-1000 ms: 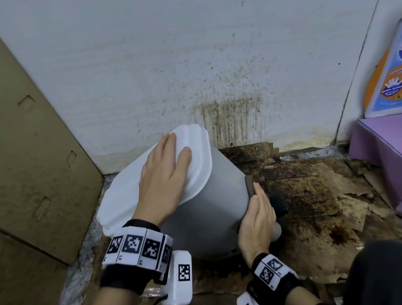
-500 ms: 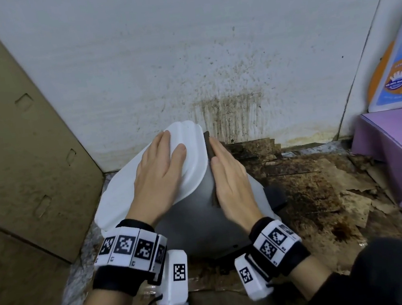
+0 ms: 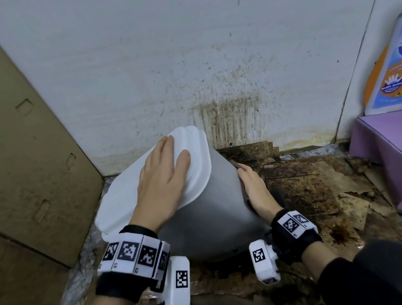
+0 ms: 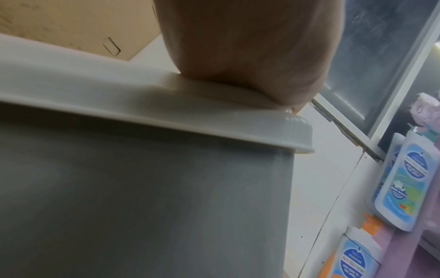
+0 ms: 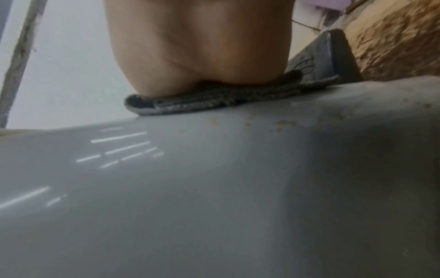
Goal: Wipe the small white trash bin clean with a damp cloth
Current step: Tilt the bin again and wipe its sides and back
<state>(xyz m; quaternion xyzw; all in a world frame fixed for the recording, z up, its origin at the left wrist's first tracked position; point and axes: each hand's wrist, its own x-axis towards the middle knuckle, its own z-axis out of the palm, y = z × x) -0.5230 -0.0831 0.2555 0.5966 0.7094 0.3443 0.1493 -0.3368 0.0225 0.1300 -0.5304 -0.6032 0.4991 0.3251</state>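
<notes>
The small bin has a grey body and a white lid, and it leans tilted toward the left on the floor. My left hand lies flat on the lid with straight fingers, also seen as the palm on the lid rim. My right hand presses a dark grey cloth flat against the bin's right side; in the head view the cloth peeks out past the fingertips. Brown specks dot the bin wall beside the cloth.
A stained white wall stands right behind the bin. A cardboard box flanks the left. Dirty torn cardboard covers the floor to the right. A purple box and detergent bottles stand at the far right.
My right hand with the cloth has slid from the top front of the bin's side, near the lid, down onto its right flank. The left hand stays on the lid.
</notes>
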